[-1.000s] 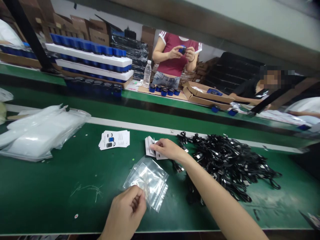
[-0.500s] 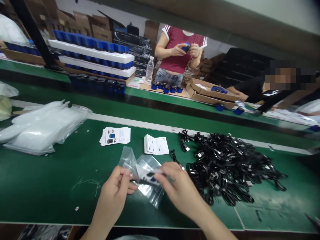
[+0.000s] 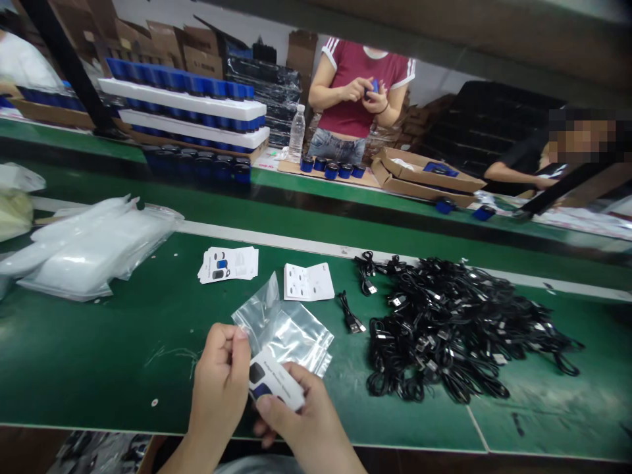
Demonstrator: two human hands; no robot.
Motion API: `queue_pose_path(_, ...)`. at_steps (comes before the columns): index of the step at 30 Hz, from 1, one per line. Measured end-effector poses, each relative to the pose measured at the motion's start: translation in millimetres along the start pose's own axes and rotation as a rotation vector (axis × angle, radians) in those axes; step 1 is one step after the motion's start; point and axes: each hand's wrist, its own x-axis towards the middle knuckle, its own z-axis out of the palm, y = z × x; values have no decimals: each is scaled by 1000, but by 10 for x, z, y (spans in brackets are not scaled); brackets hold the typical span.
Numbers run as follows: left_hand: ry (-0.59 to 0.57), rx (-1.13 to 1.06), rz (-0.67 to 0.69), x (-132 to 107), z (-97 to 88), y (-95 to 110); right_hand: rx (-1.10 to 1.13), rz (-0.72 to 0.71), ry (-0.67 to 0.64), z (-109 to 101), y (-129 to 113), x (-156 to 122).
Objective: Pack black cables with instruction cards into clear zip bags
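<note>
Two bare hands worked together near the front edge of a green bench (image 3: 99, 388). The left hand (image 3: 217, 385) stood upright, its fingers closed in a pinch on the lower edge of a clear zip bag (image 3: 291, 336). The right hand (image 3: 301, 418) gripped a white printed card (image 3: 271, 382) between thumb and curled fingers. The card overlapped the bottom of the bag, though I couldn't tell whether any of it was inside.

Farther up the bench lay a small stack of cards (image 3: 228, 264) and, just right of it, an open folded leaflet (image 3: 309, 282). Beside that lay a single black cable (image 3: 350, 313), then a large tangled pile of black cables (image 3: 444, 329). A heap of plastic bags (image 3: 89, 250) sat at the left.

Across the line, a co-worker in a maroon T-shirt (image 3: 360, 92) held a small blue object (image 3: 374, 86) in both hands. Near that person stood a water bottle (image 3: 297, 135) and a row of blue-capped containers (image 3: 330, 171). White foam trays (image 3: 182, 99) packed with blue items were stacked to the left, and cardboard box trays (image 3: 424, 178) lay to the right. Another co-worker's black sleeve (image 3: 518, 158) showed at the far right.
</note>
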Motion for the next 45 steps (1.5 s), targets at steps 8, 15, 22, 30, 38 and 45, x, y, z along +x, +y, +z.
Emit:
queue_pose_path(8,62,176,272,-28,-35,20,-645,-813,315,-141,-155,-77)
queue_pose_path(15,83,335,545,-142,23,43,-1003,-844,382,-131,-98,-71)
queue_pose_path(22,-24,303,573,-195,36,28,-1078,-386,228,-213,-268,-90)
queue_pose_path(30,-114,176,500,-209,-1,39,-915,-243,84,-223,-392,-80)
queue_pose_path(38,-221,117,509,-240,53,7,-882,-281,24,-315,-405,-40)
queue_pose_path(45,-265,103,519,-267,64,-32,-1003,-271,-14,-335,-410,-35)
